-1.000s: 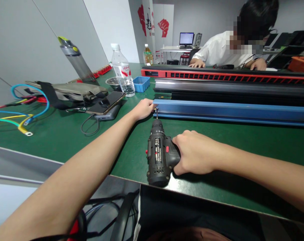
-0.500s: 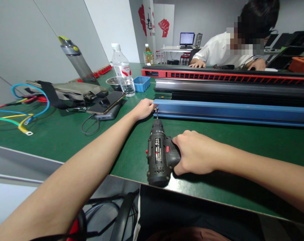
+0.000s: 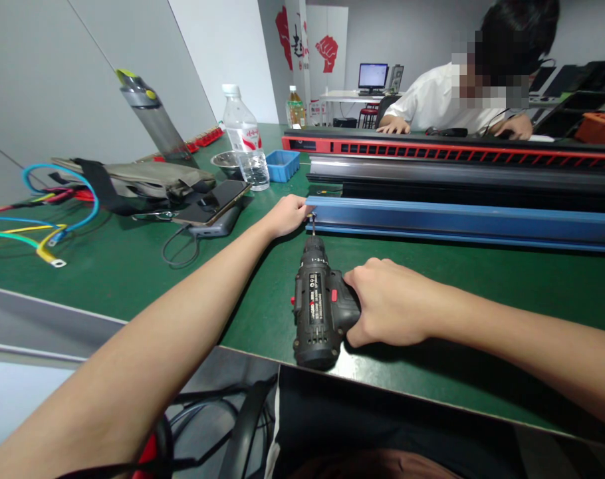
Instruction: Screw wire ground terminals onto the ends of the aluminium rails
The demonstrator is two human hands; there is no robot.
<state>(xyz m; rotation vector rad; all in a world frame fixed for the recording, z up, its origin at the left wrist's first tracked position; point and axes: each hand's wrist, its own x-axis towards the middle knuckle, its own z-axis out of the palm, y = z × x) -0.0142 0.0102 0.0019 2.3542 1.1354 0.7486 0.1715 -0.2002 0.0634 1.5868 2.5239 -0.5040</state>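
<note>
My right hand point(image 3: 389, 303) is wrapped round the handle of a black cordless drill point(image 3: 318, 299), which lies on its side with its chuck facing away from me. The bit point(image 3: 313, 225) reaches the left end of a long blue metal profile point(image 3: 462, 219), where a small fastener seems to sit, too small to make out. My left hand point(image 3: 288, 215) grips that same end, its thumb and fingertips partly hidden against the profile.
Behind the blue profile lie a dark grey profile point(image 3: 432, 171) and a red and black rail point(image 3: 407, 148). Leftward stand a water bottle point(image 3: 245, 136), a blue bin point(image 3: 282, 166), a phone point(image 3: 215, 201) and cables point(image 3: 58, 229). A person point(image 3: 437, 100) sits opposite.
Both hands, the drill and the blue profile keep their places. The view has shifted only very slightly.
</note>
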